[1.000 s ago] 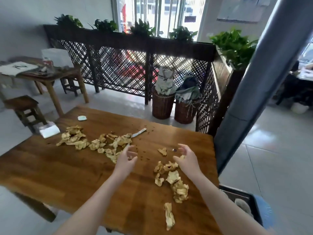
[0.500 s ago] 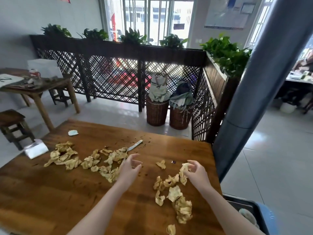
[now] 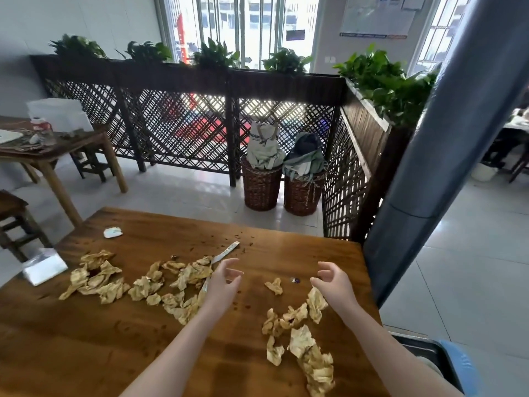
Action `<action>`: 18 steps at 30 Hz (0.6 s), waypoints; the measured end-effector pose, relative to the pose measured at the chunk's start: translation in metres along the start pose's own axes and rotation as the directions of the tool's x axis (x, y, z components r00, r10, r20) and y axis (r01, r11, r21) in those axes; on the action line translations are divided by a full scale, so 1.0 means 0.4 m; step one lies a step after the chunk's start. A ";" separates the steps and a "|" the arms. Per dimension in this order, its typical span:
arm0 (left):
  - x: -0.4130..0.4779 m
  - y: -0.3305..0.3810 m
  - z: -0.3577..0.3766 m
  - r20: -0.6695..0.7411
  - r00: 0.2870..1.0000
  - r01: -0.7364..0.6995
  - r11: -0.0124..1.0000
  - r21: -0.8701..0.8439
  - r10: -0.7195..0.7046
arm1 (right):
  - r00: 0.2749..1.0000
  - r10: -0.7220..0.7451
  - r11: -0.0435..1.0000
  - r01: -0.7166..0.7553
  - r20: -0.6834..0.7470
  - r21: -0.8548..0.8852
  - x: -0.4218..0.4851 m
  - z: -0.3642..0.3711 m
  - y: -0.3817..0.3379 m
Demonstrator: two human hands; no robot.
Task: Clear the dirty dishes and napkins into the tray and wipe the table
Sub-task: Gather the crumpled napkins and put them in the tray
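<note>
The crumpled yellow-brown paper napkins [image 3: 297, 313] are lying in two messy heaps on the brown wooden table [image 3: 86, 353], and none is being held. The left hand [image 3: 223, 282] and the right hand [image 3: 333, 285] are being held just over the tabletop. Their fingers are spread apart and bent like claws, with nothing in them. One small napkin scrap [image 3: 274, 285] is lying between them.

It looks as if a big scoop is being made ready. To do it well, each heap is best being pushed into one tight bunch first, so that nothing is being dropped on the way.

The dark plastic tray [image 3: 429, 351] is sitting lower down, just past the table's right edge. The right heap is lying near that edge, so bits could be knocked to the floor. More room for wide arm moves is being offered toward the far side, where only crumbs and a thin silver wrapper strip [image 3: 227, 250] are lying. The tall grey-blue pillar [image 3: 446, 138] is standing close on the right.
</note>
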State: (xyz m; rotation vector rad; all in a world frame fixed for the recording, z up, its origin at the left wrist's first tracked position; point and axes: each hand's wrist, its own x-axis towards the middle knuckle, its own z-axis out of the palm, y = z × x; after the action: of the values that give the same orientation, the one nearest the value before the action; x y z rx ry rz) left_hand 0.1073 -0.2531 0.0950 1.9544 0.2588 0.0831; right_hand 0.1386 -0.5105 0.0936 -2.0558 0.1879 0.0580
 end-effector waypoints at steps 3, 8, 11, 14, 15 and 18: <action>0.045 -0.016 -0.040 0.025 1.000 -0.009 1.000 -0.022 0.010 | 0.999 0.013 1.000 -0.014 -0.033 -0.008 0.015 0.049 -0.025; 0.126 -0.064 -0.145 0.077 0.997 -0.014 0.999 -0.039 0.017 | 0.997 0.027 0.999 -0.029 -0.077 -0.020 0.021 0.163 -0.090; 0.163 -0.094 -0.209 0.114 0.993 -0.009 0.998 -0.059 0.016 | 0.998 0.013 0.998 -0.017 -0.063 -0.064 0.013 0.245 -0.130; 0.180 -0.127 -0.252 0.162 0.987 -0.008 0.999 -0.045 0.015 | 0.998 0.029 0.998 -0.032 -0.064 -0.053 -0.007 0.318 -0.153; 0.185 -0.139 -0.259 0.173 0.985 -0.011 0.999 -0.038 0.017 | 0.997 0.042 0.998 -0.045 -0.066 -0.040 -0.014 0.334 -0.153; 0.200 -0.167 -0.262 0.194 0.981 -0.009 1.000 -0.016 0.012 | 0.993 0.090 0.995 -0.093 -0.077 -0.027 -0.032 0.355 -0.135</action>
State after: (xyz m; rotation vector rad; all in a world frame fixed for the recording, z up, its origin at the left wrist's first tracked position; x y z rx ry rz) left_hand 0.1568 -0.1162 0.0694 1.9330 0.1189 -0.0989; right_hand 0.1401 -0.3590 0.0750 -2.0809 0.3302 0.0397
